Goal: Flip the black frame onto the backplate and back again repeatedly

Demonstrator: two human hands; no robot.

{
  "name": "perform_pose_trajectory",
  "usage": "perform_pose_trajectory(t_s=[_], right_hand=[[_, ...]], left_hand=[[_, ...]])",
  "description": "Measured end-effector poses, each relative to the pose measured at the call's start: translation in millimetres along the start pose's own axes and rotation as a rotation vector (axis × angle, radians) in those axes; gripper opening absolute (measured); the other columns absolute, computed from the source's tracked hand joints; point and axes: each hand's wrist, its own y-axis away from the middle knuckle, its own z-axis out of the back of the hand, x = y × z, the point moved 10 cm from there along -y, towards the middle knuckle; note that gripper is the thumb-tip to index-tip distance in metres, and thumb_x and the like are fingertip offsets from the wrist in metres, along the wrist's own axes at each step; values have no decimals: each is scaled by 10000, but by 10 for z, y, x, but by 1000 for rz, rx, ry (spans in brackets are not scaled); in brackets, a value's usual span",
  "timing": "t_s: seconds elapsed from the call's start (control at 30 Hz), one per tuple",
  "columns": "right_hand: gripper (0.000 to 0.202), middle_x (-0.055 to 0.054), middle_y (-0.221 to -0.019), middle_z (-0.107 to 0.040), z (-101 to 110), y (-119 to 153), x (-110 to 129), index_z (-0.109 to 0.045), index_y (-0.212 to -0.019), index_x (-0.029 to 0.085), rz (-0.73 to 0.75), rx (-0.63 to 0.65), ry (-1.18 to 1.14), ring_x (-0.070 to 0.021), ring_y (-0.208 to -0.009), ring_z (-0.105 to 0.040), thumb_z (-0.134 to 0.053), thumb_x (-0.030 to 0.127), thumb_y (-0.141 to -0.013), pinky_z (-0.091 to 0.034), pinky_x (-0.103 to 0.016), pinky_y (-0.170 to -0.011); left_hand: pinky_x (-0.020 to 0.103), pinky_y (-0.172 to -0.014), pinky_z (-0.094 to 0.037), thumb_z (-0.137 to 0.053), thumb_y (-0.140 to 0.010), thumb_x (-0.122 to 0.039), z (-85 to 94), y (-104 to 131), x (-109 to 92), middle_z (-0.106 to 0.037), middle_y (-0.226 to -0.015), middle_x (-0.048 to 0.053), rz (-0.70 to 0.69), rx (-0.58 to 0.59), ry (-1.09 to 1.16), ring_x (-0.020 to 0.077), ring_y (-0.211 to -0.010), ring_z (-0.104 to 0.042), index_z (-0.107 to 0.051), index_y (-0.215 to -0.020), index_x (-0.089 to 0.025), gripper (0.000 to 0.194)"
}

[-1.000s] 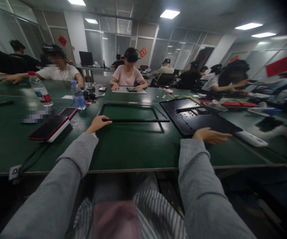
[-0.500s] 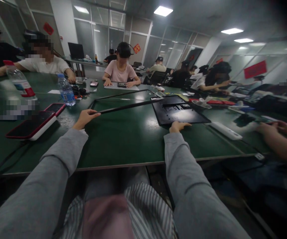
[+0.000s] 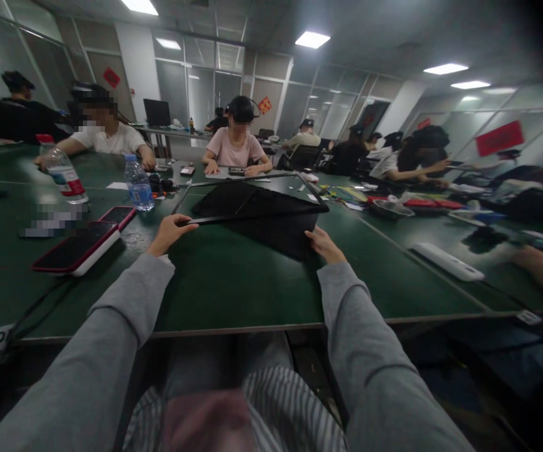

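Note:
My left hand [image 3: 171, 233] pinches the near left corner of a thin black rectangular frame [image 3: 262, 217], raised over the green table [image 3: 247, 295]. A dark flat panel [image 3: 283, 233] lies partly within and below the frame's outline, tilted, with one corner pointing toward me. My right hand [image 3: 325, 245] grips the panel's right edge between thumb and fingers, just below the frame's near right corner. Whether panel and frame touch cannot be made out.
On the left are a red-capped bottle [image 3: 66, 176], a blue-capped bottle [image 3: 139, 185] and a phone [image 3: 76, 246] on a white block. A white power strip [image 3: 447, 262] and a metal tray [image 3: 391, 209] lie to the right. Several people sit around.
My right hand has moved the dark panel left from the right side, so it now overlaps the frame's opening. My left hand still holds the frame. The view has shifted slightly.

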Motion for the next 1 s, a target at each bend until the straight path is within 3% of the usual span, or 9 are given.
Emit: perform_pose_trajectory(t_s=[0.13,0.27,0.37,0.43,0.53,0.73,0.87,1.0], right_hand=[[589,-63,-929,-753,53,-52,56,-696,-1190,202,59,-80,152,-278,-966,-728,-869,423,-672,-615,-478,-969],[477,-63,-907,-739,253,-63,242,-658,-1097,248,175,-161,102,-270,-952,-727,-711,653,-851,-611,-504,-979],[498,-105,-956,-749,196,-35,314,-621,-1053,244,181,-34,-30,-268,-944,-742,-566,727,-942,-633,-472,-932],[449,-104,-950,-742,74,7,311,-626,-1042,230,159,41,15,-257,-896,-734,-638,662,-921,-633,-460,-929],[388,-75,-931,-725,-16,87,349,-655,-1147,203,218,-40,206,-252,-878,-708,-720,465,-868,-609,-492,-984],[490,-184,-1274,-706,-163,290,531,-649,-1405,174,443,-189,558,-324,-1257,-625,-510,293,-951,-427,-575,-1221],[585,-245,-1405,-624,-152,310,478,-605,-1489,124,387,-243,674,-376,-1391,-516,-511,240,-924,-339,-642,-1254],[620,-247,-1348,-638,-156,284,428,-611,-1481,105,355,-236,637,-392,-1383,-517,-529,232,-880,-340,-674,-1238]], left_hand=[[452,-1035,-561,-974,-604,-617,-9,-40,-4,-814,-985,114,-39,24,-92,328,-1044,-745,-795,-841,-204,510],[463,-1050,-542,-961,-633,-644,-44,-57,5,-810,-1027,123,-75,64,-175,339,-1084,-724,-808,-864,-216,510],[472,-1086,-512,-947,-660,-652,-91,-76,30,-805,-1082,117,-109,104,-246,344,-1148,-690,-820,-900,-240,494],[482,-1098,-498,-937,-678,-650,-123,-99,69,-801,-1105,108,-121,124,-291,347,-1182,-666,-826,-931,-256,481],[497,-1110,-474,-901,-742,-634,-161,-138,150,-793,-1152,103,-128,136,-351,347,-1223,-641,-825,-987,-266,449],[548,-1159,-379,-798,-894,-579,-263,-168,272,-745,-1364,101,-156,149,-463,370,-1376,-555,-789,-1133,-295,371],[594,-1174,-293,-741,-957,-535,-346,-147,313,-737,-1377,107,-175,197,-556,387,-1365,-565,-768,-1165,-295,319],[586,-1136,-297,-731,-949,-575,-369,-128,298,-750,-1339,124,-189,230,-623,396,-1317,-593,-761,-1140,-281,351]])
